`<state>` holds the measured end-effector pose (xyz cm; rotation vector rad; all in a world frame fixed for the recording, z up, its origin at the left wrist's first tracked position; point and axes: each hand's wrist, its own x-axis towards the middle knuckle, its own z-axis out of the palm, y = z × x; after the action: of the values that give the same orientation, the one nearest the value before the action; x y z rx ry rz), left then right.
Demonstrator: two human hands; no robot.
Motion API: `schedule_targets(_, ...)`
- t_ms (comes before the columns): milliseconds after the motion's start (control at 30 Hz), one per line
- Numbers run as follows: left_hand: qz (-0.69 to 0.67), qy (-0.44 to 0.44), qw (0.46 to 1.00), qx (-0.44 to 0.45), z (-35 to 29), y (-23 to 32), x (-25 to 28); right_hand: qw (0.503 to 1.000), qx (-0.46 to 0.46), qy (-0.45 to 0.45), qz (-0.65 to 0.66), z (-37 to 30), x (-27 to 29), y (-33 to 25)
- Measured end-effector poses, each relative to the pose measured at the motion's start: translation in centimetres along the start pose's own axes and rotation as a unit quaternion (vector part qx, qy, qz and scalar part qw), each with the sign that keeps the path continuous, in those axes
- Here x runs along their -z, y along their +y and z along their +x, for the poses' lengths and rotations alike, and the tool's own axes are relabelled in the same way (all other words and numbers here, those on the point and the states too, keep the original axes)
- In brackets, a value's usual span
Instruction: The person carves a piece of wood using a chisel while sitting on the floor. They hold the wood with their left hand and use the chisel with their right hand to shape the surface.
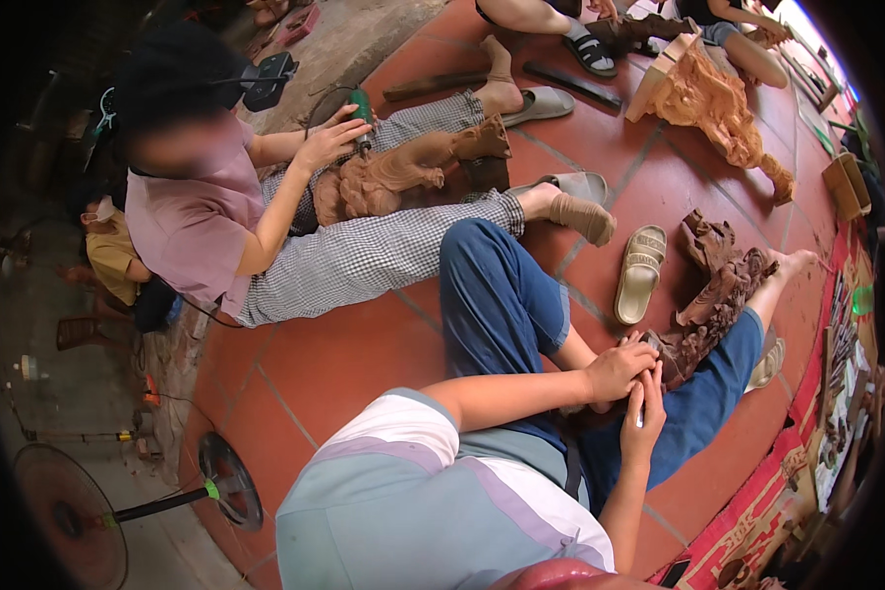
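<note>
A dark brown carved wooden figure [710, 313] lies across my outstretched leg, its near end at my hands. My left hand [619, 371] is closed with fingers bent at this end of the carving. Just below it, touching or nearly touching, is my right hand [645, 413], its fingers pressed around a slim tool with a pale part [641, 417] showing. The tool's tip is hidden by my fingers, so its kind cannot be made out. Whether my left fingers grip the tool or only the wood is also hidden.
A co-worker at left holds a green power tool [361, 106] on a brown carving [403, 172]. A lighter carving [708, 98] lies farther off on the tiles. A sandal [641, 275] lies beside my carving. Many hand tools [838, 334] lie at right; a fan [231, 484] stands at left.
</note>
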<state>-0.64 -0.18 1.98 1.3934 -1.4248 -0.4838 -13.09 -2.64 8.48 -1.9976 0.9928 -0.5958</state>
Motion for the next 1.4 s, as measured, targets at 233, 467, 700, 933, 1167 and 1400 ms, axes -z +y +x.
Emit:
schedule_targets(233, 0.013, -0.057, 0.998, 0.015, -1.5, -0.8, 0.0, 0.996, -0.02, -0.062, -0.055, -1.2, 0.4, 0.3)
schedule_targets(467, 0.089, 0.032, 0.992, -0.085, -1.4, 0.3, 0.1, 0.997, -0.01, -0.048, -0.064, -2.5, -0.6, 2.0)
schedule_targets(700, 0.01, -0.033, 0.999, 0.006, -0.2, 0.2, 0.3, 0.998, -0.033, -0.059, -0.006, -0.6, 1.1, 0.7)
schedule_targets(933, 0.017, -0.05, 0.998, -0.018, -0.5, -0.3, 0.0, 0.998, -0.033, -0.06, -0.011, -1.6, 0.9, 1.0)
schedule_targets(1167, 0.038, 0.031, 0.999, -0.022, -0.8, -1.5, -0.7, 0.999, 0.009, -0.014, -0.031, -1.1, -0.5, 1.6)
schedule_targets(1400, -0.015, -0.032, 0.999, 0.034, -0.8, -0.8, 0.4, 0.995, -0.048, -0.058, -0.066, 0.2, 0.9, -1.9)
